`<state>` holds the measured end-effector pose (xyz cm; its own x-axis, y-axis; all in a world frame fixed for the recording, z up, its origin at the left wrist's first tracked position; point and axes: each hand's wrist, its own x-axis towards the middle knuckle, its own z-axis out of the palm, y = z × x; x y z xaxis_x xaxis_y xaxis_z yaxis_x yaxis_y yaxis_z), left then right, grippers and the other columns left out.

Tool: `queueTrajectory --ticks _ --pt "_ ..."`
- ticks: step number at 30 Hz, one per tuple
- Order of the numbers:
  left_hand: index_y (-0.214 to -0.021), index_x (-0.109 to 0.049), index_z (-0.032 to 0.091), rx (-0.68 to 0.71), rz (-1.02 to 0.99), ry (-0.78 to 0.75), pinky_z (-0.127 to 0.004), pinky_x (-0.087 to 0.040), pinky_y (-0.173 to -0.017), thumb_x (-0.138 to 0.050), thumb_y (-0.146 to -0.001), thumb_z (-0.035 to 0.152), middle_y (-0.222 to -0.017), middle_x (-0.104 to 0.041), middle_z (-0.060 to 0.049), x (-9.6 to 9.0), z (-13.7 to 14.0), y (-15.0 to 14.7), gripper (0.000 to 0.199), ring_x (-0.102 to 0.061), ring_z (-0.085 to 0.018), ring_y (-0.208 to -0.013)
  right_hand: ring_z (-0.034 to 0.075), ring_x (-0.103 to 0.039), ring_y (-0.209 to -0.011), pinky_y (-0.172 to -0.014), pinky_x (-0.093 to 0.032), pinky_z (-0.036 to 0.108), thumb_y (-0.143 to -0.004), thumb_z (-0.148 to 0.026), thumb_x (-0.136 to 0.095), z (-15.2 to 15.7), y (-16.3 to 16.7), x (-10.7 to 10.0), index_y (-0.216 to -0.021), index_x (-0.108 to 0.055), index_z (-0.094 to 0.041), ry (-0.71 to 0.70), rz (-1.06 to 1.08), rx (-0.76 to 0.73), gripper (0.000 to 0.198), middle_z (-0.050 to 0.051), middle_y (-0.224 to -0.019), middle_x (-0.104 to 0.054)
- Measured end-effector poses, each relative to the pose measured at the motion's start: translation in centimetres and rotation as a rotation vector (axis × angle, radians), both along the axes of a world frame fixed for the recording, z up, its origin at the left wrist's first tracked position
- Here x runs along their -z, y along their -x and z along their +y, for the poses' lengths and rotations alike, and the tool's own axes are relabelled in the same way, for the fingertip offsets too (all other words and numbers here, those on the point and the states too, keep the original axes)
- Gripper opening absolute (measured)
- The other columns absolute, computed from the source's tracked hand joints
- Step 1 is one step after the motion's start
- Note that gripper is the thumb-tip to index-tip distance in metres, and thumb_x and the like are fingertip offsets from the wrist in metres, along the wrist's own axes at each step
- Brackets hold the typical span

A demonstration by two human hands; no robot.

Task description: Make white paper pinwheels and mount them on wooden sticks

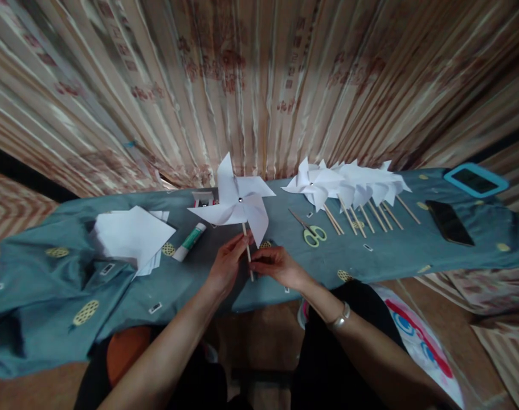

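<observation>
A white paper pinwheel (237, 205) with a silver pin at its centre stands upright on a thin wooden stick above the table. My left hand (229, 259) pinches that stick just under the paper blades. Lower down, the fingertips of my right hand (278, 266) close on the same stick from the right. Behind the blades sits a small box (203, 200), partly hidden. A green and white glue stick (189, 242) lies to the left of my left hand. Scissors with green handles (314, 234) lie to the right.
A stack of white paper sheets (133, 234) lies on the left of the cloth-covered table (259, 296). Several finished pinwheels (353, 182) overlap in a row at the right. Beyond them are a dark phone (449, 222) and a blue-framed tablet (476, 179). A patterned curtain (242, 85) hangs behind.
</observation>
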<state>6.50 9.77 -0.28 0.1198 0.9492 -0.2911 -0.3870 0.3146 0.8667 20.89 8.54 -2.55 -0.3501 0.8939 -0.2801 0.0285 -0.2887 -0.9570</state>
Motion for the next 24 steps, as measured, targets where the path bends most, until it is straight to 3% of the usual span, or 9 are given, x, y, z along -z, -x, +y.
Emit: queueTrajectory --ticks 6,20,24 --pt "-0.089 -0.079 0.019 -0.021 0.107 -0.018 -0.03 -0.049 -0.09 -0.084 -0.066 0.028 -0.083 -0.076 -0.005 0.6 -0.4 0.5 0.026 -0.067 -0.02 -0.092 0.013 -0.053 -0.06 -0.059 -0.042 0.027 -0.069 -0.045 -0.078 0.3 -0.1 0.5 -0.074 -0.072 -0.021 -0.125 -0.064 0.037 0.025 -0.001 -0.066 -0.064" --pt "-0.082 -0.081 0.019 -0.067 0.09 0.075 -0.031 -0.052 -0.085 -0.089 -0.054 0.029 -0.086 -0.078 -0.006 1.3 -0.6 0.6 0.031 -0.069 -0.019 -0.084 0.01 -0.053 -0.059 -0.058 -0.041 0.024 -0.074 -0.04 -0.075 1.1 -0.5 0.7 -0.078 -0.072 -0.017 -0.18 0.01 -0.021 0.023 -0.003 -0.065 -0.063" --pt "-0.08 -0.081 0.02 -0.067 0.121 0.064 -0.033 -0.051 -0.092 -0.089 -0.053 0.033 -0.088 -0.079 -0.007 1.4 -0.7 0.6 0.031 -0.07 -0.02 -0.086 0.011 -0.055 -0.058 -0.057 -0.043 0.024 -0.073 -0.043 -0.077 2.0 -2.4 -0.2 -0.078 -0.074 -0.018 -0.184 -0.016 -0.022 0.025 -0.001 -0.067 -0.067"
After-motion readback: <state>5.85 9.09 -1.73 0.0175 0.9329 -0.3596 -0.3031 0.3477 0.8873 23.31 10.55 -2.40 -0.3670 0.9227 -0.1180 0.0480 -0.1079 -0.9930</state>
